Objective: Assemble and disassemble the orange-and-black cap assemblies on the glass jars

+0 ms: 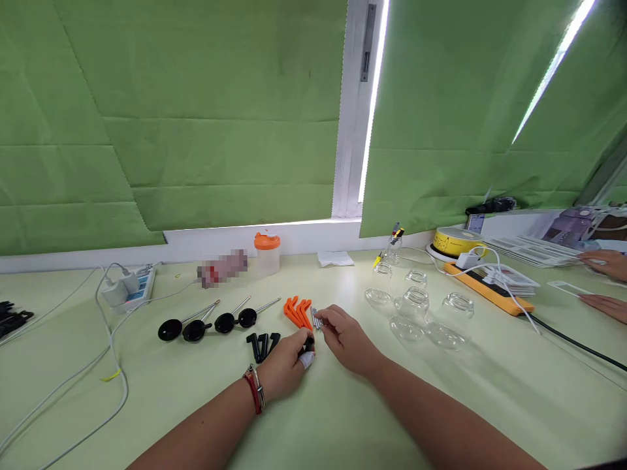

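My left hand (285,367) is closed around a small black part (307,346), with something whitish at the fingertips. My right hand (349,339) has its fingertips pinched at several small metal pins (316,318) on the table; whether one is gripped cannot be made out. Several orange angled pieces (298,312) lie just beyond my hands. Black angled pieces (263,346) rest beside my left hand. Farther left are black round pieces with metal rods (224,322). To the right of my right hand stand several clear glass vessels (415,307).
An orange-lidded container (267,253) and folded paper (335,258) are near the wall. White cables and a power strip (140,287) lie left. An orange power strip (487,288), yellow round item (455,241) and another person's hands (605,264) are at right.
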Action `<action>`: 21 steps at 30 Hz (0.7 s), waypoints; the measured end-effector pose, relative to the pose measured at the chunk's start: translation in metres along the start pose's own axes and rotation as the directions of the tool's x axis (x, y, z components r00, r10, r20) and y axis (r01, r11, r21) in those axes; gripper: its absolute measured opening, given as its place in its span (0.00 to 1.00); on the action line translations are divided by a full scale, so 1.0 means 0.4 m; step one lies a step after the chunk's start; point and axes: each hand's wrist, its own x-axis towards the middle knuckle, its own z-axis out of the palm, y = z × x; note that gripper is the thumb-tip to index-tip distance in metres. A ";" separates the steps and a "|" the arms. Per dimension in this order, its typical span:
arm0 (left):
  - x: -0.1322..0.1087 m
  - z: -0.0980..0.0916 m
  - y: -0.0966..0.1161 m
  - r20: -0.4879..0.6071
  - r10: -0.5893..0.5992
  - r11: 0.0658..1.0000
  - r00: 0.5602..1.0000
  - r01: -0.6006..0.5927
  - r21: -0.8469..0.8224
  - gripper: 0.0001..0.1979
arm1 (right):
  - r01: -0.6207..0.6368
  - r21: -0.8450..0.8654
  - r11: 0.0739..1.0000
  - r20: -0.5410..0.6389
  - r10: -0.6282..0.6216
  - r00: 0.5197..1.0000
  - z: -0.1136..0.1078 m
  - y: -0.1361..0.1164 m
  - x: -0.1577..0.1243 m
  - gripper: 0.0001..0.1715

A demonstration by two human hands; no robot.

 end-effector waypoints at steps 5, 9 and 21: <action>0.003 0.006 -0.013 -0.018 0.030 0.999 0.999 -0.030 0.016 0.04 | 0.148 0.085 0.985 -0.045 -0.145 0.988 0.006 -0.039 -0.006 0.14; 0.006 0.008 -0.015 -0.021 0.074 0.997 0.997 -0.074 -0.011 0.09 | 0.166 0.082 0.983 0.015 -0.167 0.986 0.015 -0.050 -0.009 0.13; 0.006 0.007 -0.018 -0.030 0.102 0.994 0.994 -0.104 -0.045 0.09 | 0.169 0.024 0.985 0.077 -0.171 0.982 0.029 -0.027 -0.014 0.15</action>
